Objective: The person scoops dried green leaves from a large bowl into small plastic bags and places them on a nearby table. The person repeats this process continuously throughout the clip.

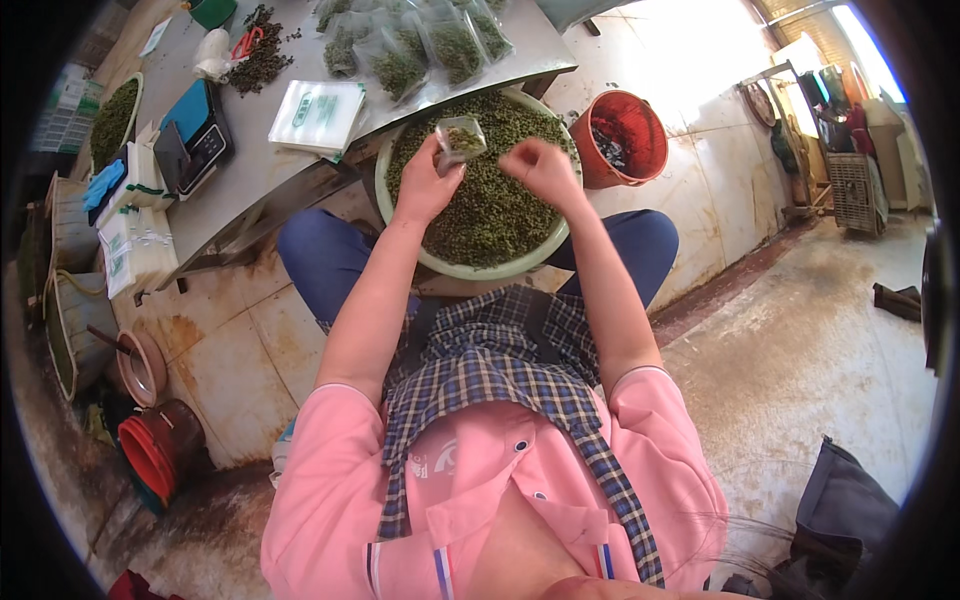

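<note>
My left hand (pixel 433 180) holds up a small clear plastic bag (pixel 460 139) with some green peppercorn-like berries in it. The bag is tilted above a wide, pale green basin (pixel 484 271), which is filled with the same loose green berries (pixel 484 217). To the right of the bag, my right hand (pixel 541 169) hovers over the basin with its fingers curled in. It is slightly blurred, and I see nothing clearly between its fingertips. The basin sits between my knees, partly beneath the table edge.
On the metal table (pixel 247 172) lie filled clear bags (pixel 405 56), a stack of flat printed bags (pixel 319 116), a digital scale (pixel 199 139), red-handled scissors (pixel 247 43) and dark dried sprigs (pixel 266 64). A red bucket (pixel 619 139) stands right of the basin.
</note>
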{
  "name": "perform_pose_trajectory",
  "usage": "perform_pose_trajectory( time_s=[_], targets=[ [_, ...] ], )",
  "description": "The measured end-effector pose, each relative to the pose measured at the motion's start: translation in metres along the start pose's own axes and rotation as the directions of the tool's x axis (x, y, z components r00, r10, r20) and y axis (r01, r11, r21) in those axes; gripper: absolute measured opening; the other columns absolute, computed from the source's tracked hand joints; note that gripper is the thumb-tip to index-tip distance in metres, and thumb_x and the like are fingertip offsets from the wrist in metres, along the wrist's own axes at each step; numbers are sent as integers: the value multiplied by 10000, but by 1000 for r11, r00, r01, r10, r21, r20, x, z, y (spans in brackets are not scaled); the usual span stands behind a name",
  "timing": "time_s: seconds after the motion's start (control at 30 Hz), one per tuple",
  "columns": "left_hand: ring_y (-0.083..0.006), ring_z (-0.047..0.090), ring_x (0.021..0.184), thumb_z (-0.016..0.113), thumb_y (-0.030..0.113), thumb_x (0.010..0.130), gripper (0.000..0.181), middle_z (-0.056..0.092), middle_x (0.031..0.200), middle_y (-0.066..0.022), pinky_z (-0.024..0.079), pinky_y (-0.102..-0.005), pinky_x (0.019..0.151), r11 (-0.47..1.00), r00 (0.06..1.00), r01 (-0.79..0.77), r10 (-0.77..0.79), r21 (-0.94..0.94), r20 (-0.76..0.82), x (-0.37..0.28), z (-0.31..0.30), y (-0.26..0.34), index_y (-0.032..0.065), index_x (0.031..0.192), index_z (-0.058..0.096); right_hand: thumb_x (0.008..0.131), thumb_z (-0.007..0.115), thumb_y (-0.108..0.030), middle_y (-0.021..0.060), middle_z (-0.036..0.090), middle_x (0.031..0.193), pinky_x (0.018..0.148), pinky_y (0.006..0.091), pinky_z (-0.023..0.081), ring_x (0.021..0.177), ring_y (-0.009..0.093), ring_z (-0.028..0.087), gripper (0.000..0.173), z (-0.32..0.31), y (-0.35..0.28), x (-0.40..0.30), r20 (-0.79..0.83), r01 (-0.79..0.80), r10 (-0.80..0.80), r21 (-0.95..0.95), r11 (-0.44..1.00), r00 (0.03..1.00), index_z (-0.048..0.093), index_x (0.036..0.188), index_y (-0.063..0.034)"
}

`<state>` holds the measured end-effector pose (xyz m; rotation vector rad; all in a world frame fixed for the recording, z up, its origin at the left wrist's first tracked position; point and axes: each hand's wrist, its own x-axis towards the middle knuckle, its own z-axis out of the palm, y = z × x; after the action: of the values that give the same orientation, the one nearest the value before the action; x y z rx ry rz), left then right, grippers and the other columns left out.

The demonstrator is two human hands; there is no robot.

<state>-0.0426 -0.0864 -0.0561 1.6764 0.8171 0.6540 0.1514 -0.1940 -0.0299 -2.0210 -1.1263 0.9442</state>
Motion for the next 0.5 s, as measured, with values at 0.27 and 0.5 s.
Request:
perform_pose_trajectory(
  time_s=[0.27,0.5],
  targets=[
    [-170,611,1067,716,25,834,534,621,1175,-51,513,-307,907,817,961,273,-214,-508,173,-10,-14,7,35,1324,506,753,739,-224,202,683,819,735,411,533,798,336,683,375,49,30,-24,-99,2,-14,-117,993,995,669,1070,-34],
    [-154,611,1055,727,53,825,530,635,1175,-63,488,-310,915,956,993,107,-91,-275,71,-9,-16,8,39,1319,536,834,681,-121,83,678,754,589,278,517,631,111,641,295,16,23,-18,23,-31,26,282,959,999,648,1065,59]
  ],
)
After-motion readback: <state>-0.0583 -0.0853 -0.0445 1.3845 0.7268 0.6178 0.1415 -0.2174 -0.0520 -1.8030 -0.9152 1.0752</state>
